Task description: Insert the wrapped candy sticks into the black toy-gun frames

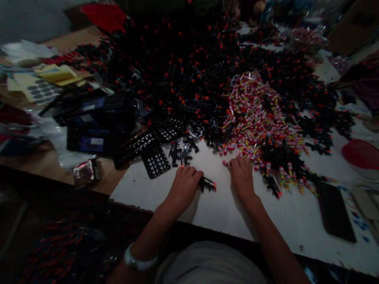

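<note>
My left hand (184,186) is closed around the rear of a black toy gun (209,184). The gun's orange-tipped muzzle points right, just above the white board. Farther right, the fingers of my right hand (242,175) pinch a small pink-and-white tube (226,163) at the near edge of a heap of similar tubes (257,106). Beyond my left hand, a few dark toy guns (175,153) lie beside a black perforated tray (156,161). Next to the tube heap, several toy guns (275,154) lie with tubes by them.
A large pile of black orange-tipped toy guns (183,71) covers the back. A phone (336,211) and a red basket (361,153) are on the right. Sticker sheets (44,90) and packaging lie left; a red basin (103,16) stands behind. Another person's hand (259,6) shows at the top.
</note>
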